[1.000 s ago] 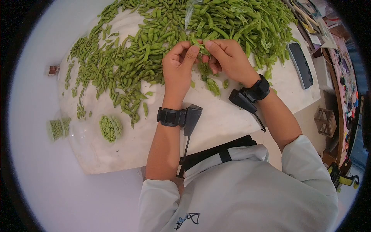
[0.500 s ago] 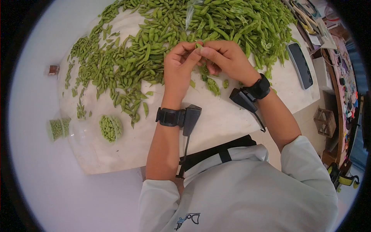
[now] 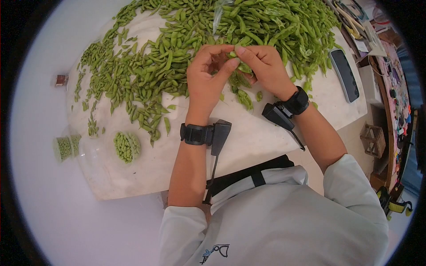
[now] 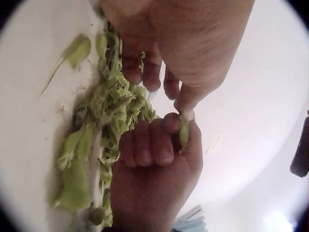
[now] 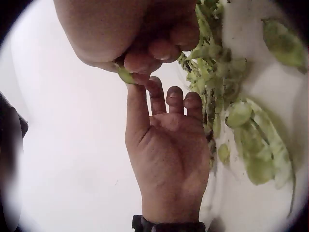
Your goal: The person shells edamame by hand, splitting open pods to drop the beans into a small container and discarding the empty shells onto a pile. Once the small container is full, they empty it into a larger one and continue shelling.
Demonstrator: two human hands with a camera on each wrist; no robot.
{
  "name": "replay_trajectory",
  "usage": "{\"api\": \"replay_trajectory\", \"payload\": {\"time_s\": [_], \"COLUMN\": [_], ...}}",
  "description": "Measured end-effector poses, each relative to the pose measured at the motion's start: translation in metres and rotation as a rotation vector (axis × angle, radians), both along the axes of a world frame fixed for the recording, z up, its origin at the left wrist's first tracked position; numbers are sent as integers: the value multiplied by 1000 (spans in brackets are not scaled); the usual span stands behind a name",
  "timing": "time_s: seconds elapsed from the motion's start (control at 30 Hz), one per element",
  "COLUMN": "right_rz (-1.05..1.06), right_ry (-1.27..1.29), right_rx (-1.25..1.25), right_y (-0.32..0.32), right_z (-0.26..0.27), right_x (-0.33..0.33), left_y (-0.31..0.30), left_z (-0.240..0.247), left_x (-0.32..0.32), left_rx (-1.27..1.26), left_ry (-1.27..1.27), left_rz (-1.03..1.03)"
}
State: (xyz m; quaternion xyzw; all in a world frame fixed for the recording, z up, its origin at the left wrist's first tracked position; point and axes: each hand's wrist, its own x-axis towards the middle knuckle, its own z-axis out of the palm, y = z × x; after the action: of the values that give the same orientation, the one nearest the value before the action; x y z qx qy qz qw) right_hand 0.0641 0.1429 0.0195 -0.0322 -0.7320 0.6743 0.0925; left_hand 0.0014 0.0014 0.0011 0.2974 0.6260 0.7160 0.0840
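Note:
In the head view my left hand (image 3: 206, 73) and right hand (image 3: 266, 68) meet fingertip to fingertip over the table, with a small green soybean pod (image 3: 232, 54) between them. The right hand pinches the pod (image 4: 183, 133) between thumb and bent index finger, its other fingers curled in the left wrist view. The left hand (image 5: 169, 140) has thumb and index finger at the end of the pod, while its remaining fingers are loosely bent and apart. Below the hands lie opened pods (image 3: 244, 98) on the pale tabletop.
A wide heap of green pods (image 3: 177, 42) covers the far side of the table (image 3: 248, 137). A clear tub of shelled beans (image 3: 127, 147) lies at left front, another bean container (image 3: 64, 148) beyond it. A phone (image 3: 345, 75) lies at the right edge.
The hands have drawn slightly apart since half a second ago, and the left thumb has moved away from the right thumb. The pod stays between the fingertips.

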Motion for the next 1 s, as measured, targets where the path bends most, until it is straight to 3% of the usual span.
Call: {"api": "replay_trajectory", "payload": {"time_s": [0.17,0.27,0.37,0.57,0.77,0.87,1.0], "right_rz": [-17,17,-9,-10,-9,7,-26], "right_ry": [9,26,-26,-21,1,27,51], "right_rx": [61,144,147,116,151,152,130], "right_y": [1,2,2,0,2,3,0], "right_z": [-7,-6,-4,-3,-7,-8,-7], "right_x": [-3,-4,-4,-4,-5,-6,-5], "left_y": [2,1,0,1,-6,3,4], "left_z": [-2,-5,0,-1,-1,4,7], "left_x": [0,0,-1,2,2,7,10], "left_rx": [17,33,251,202,102,-1,19], "left_ry": [-7,-7,-109,-32,-79,81,31], "left_rz": [47,177,165,145,-40,22,54]}}
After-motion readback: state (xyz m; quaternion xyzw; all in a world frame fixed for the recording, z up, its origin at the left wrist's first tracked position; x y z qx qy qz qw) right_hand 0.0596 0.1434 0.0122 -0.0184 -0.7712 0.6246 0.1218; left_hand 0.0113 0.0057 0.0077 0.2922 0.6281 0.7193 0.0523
